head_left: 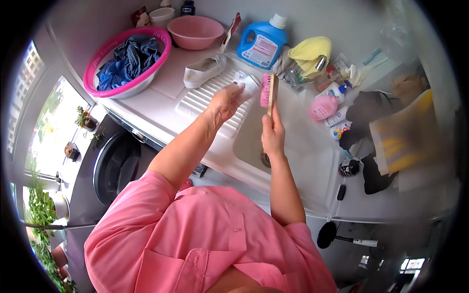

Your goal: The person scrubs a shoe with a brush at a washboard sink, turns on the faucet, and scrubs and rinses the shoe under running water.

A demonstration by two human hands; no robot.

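Note:
My left hand is closed around a white shoe above the ribbed drainboard, near the edge of the sink. In my right hand is a wooden scrub brush, held upright by its handle. Its pink bristles face the shoe, with a small gap between them. A second white shoe lies on the drainboard, beyond my left hand. Below the brush is the sink basin, its drain partly hidden by my right hand.
A pink-rimmed basket of blue clothes, a pink basin and a blue detergent jug line the back. A yellow cloth hangs by the faucet. Several bottles stand right of the sink. Under the counter is a washing machine.

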